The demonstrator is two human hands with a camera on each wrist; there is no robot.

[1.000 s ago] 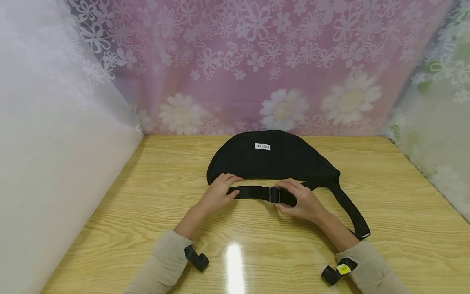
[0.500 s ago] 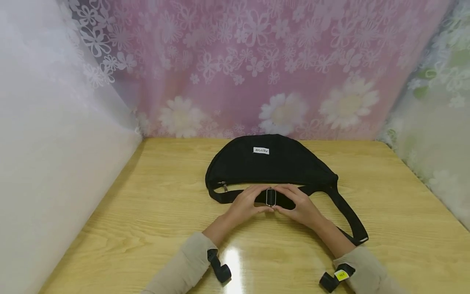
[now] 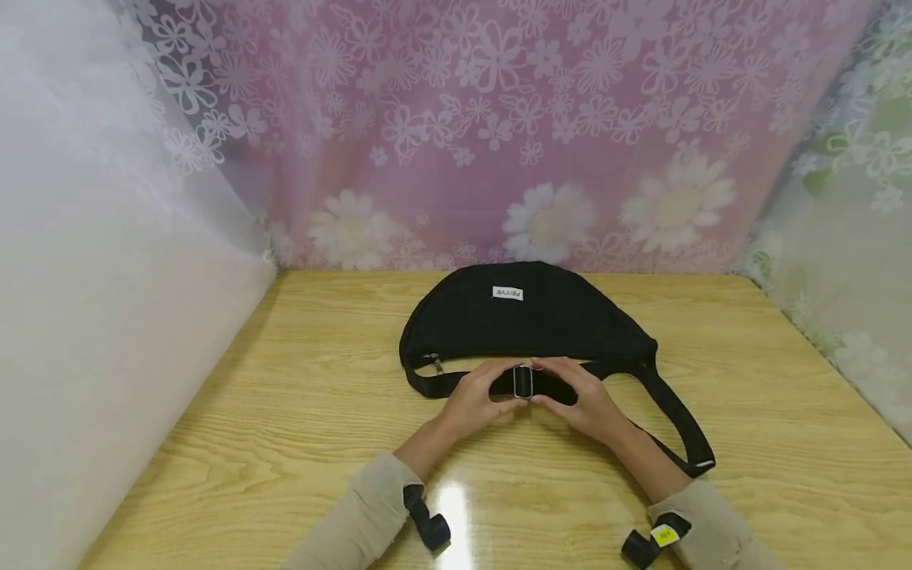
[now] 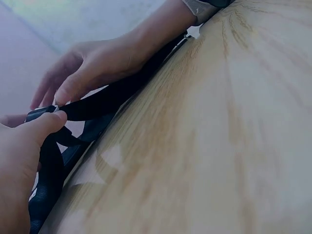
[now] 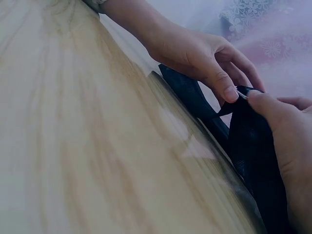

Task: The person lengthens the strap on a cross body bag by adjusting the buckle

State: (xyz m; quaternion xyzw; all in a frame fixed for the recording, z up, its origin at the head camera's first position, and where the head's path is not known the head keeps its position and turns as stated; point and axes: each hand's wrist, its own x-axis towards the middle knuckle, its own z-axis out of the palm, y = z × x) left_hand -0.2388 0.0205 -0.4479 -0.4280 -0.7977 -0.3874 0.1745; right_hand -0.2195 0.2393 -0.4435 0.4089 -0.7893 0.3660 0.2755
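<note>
A black half-moon waist bag [image 3: 527,317] with a white label lies flat on the table. Along its near side runs its black strap [image 3: 436,386], lifted a little in the middle, where a rectangular metal slider buckle [image 3: 523,382] is threaded on it. Thumb and fingers of my left hand [image 3: 470,404] pinch the buckle from the left. From the right, my right hand [image 3: 591,402] pinches it the same way, the fingertips of both hands nearly meeting. In the left wrist view the webbing [image 4: 97,102] stretches away from the buckle below the right hand [image 4: 107,61].
The wooden table [image 3: 321,332] extends on both sides of the bag. A strap loop [image 3: 680,412] bends toward the right forearm. A zipper pull [image 3: 438,365] shows at the bag's left corner. Flowered curtains [image 3: 442,158] stand behind and at the sides.
My left hand has moved right along the strap, from its left part to the buckle, and now pinches it. The right hand has stayed at the buckle; little differs in the last half second.
</note>
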